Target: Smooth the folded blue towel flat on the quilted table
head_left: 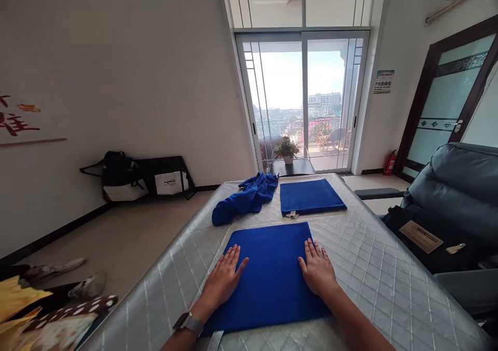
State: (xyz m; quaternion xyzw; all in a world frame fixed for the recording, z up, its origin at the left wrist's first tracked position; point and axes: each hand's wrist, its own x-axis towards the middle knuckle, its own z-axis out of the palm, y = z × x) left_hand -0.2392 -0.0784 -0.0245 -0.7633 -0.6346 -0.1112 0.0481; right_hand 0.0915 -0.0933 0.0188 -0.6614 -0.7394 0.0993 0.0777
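A folded blue cloth (pixel 272 273) lies flat in front of me, a pale tag showing at its near left edge. My left hand (pixel 225 273) rests flat on its left side, fingers stretched forward and thumb apart. On the right side, my right hand (pixel 318 267) lies palm down with its fingers spread. Neither hand grips anything. Farther back sits a second folded blue cloth (pixel 311 195) with a white label at its front edge. To the left of that one, a crumpled blue cloth (pixel 249 198) is heaped loosely.
Everything blue lies on a silvery quilted surface (pixel 373 268). A dark armchair (pixel 462 185) stands at right, with a brown card (pixel 420 236) on it. Bags (pixel 120 174) sit by the left wall. A potted plant (pixel 288 151) stands before the sliding door. Someone's legs show at lower left.
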